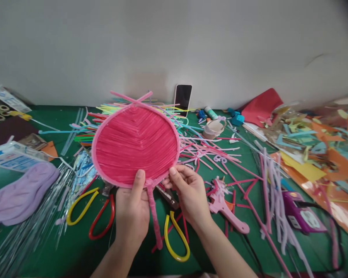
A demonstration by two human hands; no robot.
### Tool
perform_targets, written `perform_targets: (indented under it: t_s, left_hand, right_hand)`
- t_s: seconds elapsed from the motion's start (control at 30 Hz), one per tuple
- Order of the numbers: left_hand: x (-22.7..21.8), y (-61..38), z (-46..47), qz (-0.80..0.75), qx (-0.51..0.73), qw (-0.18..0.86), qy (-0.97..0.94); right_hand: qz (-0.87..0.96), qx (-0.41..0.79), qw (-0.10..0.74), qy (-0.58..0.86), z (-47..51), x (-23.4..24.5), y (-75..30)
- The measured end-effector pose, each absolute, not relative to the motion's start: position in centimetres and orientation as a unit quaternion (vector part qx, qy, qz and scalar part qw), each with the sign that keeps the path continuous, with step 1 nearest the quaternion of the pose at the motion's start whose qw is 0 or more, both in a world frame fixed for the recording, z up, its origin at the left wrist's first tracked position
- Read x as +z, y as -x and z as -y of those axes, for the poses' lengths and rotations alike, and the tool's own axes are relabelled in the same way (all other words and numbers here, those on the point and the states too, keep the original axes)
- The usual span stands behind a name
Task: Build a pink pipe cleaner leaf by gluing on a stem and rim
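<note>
I hold up a round pink fan (135, 144) woven of deep-pink strands inside a light-pink pipe-cleaner rim, its wrapped stem hanging down between my wrists. My left hand (132, 210) grips the lower edge beside the stem, thumb pressed on the front. My right hand (189, 191) pinches the lower right rim, fingers curled. Pink pipe-cleaner ends cross at the fan's top.
A green table (60, 247) is strewn with pipe cleaners (214, 154). Yellow- and red-handled scissors (89, 210) and more yellow-handled scissors (176, 239) lie below the fan. A pink glue gun (224, 206), purple glue gun (298, 214), phone (182, 98), tape roll (213, 129), paper scraps (316, 150).
</note>
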State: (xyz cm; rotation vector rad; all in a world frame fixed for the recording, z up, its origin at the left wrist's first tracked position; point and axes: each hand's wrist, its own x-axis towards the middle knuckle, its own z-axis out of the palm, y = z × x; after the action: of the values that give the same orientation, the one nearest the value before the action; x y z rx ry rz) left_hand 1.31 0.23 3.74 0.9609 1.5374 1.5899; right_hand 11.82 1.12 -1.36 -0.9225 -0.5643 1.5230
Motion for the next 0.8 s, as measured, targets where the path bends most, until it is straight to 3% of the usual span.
perform_targets:
  t_s: [0.2, 0.47, 0.8]
  left_hand:
    - [3.9, -1.9, -0.2, -0.598, 0.619, 0.372, -0.348]
    - [3.8, -1.9, 0.3, -0.582, 0.598, 0.469, -0.29]
    - [4.5, -2.5, -0.1, -0.592, 0.621, 0.426, -0.287]
  right_hand:
    - [0.259, 0.636, 0.604, 0.405, -1.3, -1.6, -12.0]
    - [0.307, 0.646, 0.549, 0.433, -0.6, -1.4, -12.0]
    - [0.278, 0.673, 0.55, 0.409, -0.2, -1.0, -11.3]
